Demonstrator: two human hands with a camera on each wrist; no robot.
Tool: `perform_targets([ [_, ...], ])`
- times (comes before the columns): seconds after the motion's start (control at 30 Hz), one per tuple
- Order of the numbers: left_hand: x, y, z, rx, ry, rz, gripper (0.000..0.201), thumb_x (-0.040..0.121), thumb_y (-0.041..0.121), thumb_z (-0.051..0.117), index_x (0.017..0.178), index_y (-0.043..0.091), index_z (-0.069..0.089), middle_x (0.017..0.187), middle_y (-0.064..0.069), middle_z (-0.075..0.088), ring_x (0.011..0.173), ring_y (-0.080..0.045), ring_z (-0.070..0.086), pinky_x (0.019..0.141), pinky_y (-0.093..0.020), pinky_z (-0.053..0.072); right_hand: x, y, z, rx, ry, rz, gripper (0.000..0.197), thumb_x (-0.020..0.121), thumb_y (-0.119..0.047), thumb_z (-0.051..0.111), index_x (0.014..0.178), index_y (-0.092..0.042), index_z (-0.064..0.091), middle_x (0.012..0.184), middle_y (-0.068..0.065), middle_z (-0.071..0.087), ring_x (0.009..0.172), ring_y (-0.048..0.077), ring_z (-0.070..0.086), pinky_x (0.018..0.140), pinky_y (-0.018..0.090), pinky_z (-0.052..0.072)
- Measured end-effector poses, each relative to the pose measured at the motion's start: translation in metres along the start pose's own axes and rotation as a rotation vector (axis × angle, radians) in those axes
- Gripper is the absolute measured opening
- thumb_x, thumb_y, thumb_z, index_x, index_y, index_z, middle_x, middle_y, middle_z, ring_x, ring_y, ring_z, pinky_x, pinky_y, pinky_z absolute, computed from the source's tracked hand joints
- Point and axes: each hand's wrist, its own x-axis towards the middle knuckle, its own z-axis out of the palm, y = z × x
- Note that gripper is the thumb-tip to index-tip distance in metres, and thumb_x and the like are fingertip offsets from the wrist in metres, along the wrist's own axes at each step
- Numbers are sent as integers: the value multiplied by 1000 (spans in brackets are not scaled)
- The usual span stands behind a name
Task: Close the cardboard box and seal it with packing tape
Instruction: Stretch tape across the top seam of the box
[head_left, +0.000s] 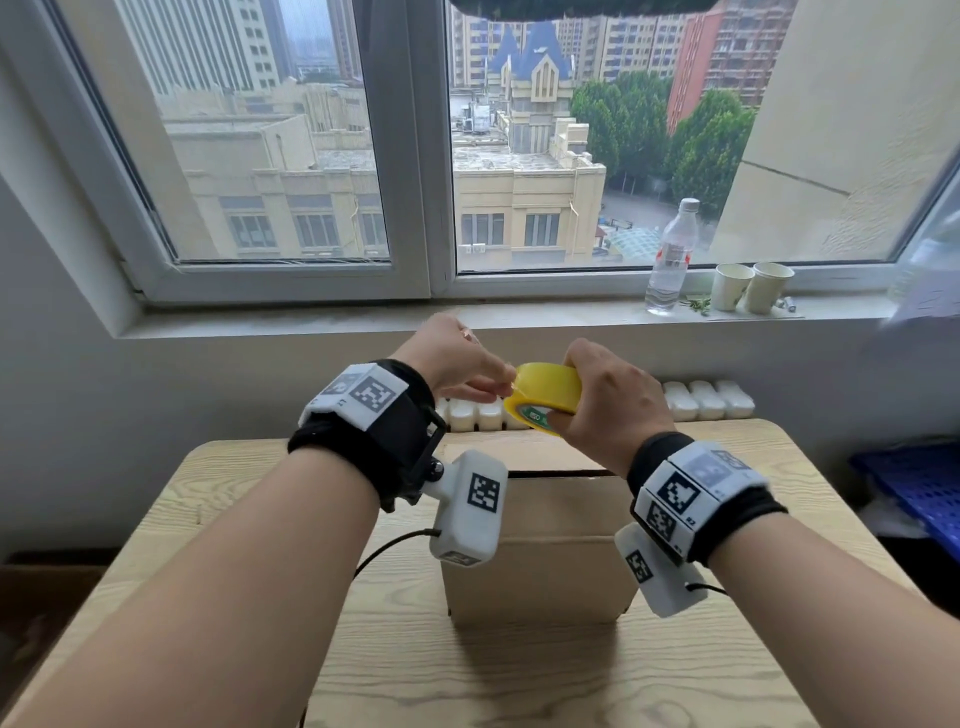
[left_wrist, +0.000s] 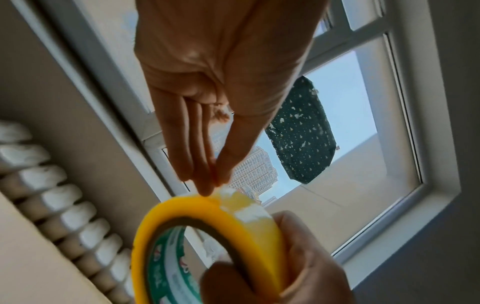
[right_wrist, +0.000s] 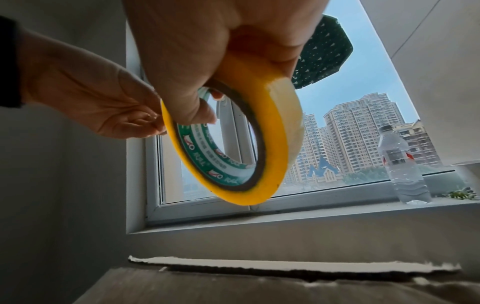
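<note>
A brown cardboard box (head_left: 545, 561) stands on the light wooden table (head_left: 249, 519), its top flaps folded down with a dark slit between them (right_wrist: 285, 269). Above the box my right hand (head_left: 597, 405) grips a yellow tape roll (head_left: 548, 395) with a green-printed core (right_wrist: 207, 160), thumb through the hole and fingers over the outer face. My left hand (head_left: 467, 364) is at the roll's left edge, its thumb and fingertips (left_wrist: 207, 181) pinched together on the tape's outer layer (left_wrist: 233, 197). Whether a loose end is lifted cannot be told.
A water bottle (head_left: 670, 260) and two paper cups (head_left: 753, 286) stand on the window sill (head_left: 311, 317) at the right. A white radiator (head_left: 701, 400) runs behind the table. A blue crate (head_left: 919, 483) sits at the right, beyond the table's edge.
</note>
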Motion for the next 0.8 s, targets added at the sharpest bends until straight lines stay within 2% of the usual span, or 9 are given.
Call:
perform_targets([
  [0.13,2,2,7,-92,72,-53,10,85,-14,58,86,-6,52,92,-27,68,68,-27,68,63,-31,59,2,-4,1,-73,-18,-36,34,81,-37,64,98,-16,44,97,4,60,80,28,56,64,28,32],
  [0.23,3,6,11,-174,108,-52,11,87,-14,56,96,-9,53,87,-24,66,68,-26,67,64,-31,60,5,-6,-1,-93,-19,-49,29,82,-33,62,97,-16,43,97,6,61,85,31,59,65,30,34],
  [0.3,2,9,12,-216,117,-36,8,87,-13,56,92,-6,53,84,-22,66,73,-28,67,67,-33,60,6,-6,-2,-101,-31,-48,29,82,-32,61,93,-17,39,96,6,60,84,31,59,65,30,34],
  [0.37,0,13,13,-273,114,-11,9,87,-13,56,90,-6,53,80,-20,65,70,-27,67,65,-32,61,6,-6,-1,-124,-52,-54,29,83,-31,60,90,-19,35,96,5,60,85,30,59,65,30,34],
  [0.47,-1,19,14,-341,99,59,16,86,-15,57,86,0,50,77,-19,65,67,-25,67,65,-32,61,5,-7,2,-145,-73,-50,27,83,-28,59,90,-19,34,98,5,61,87,31,60,65,30,34],
  [0.57,-1,19,11,-407,69,154,31,84,-16,58,100,6,43,80,-20,66,73,-29,68,67,-34,61,7,-6,0,-136,-70,-39,26,83,-27,58,90,-19,35,99,6,61,89,33,60,66,31,35],
  [0.63,0,19,9,-458,16,217,38,82,-17,58,100,9,38,79,-20,64,74,-32,66,68,-34,61,9,-5,-2,-156,-89,-54,25,83,-28,58,89,-18,35,101,7,62,90,32,61,66,30,34],
  [0.73,1,16,3,-483,-9,237,39,81,-13,63,102,8,38,75,-15,62,68,-28,64,71,-35,60,9,-7,-3,-145,-80,-54,27,83,-32,58,89,-18,36,99,6,62,88,32,60,66,31,35],
  [0.8,3,12,-3,-482,31,225,47,79,-9,68,112,6,39,79,-13,63,66,-23,65,71,-33,61,10,-8,-5,-112,-38,-46,28,81,-34,60,92,-17,41,97,6,62,87,32,60,66,31,35],
])
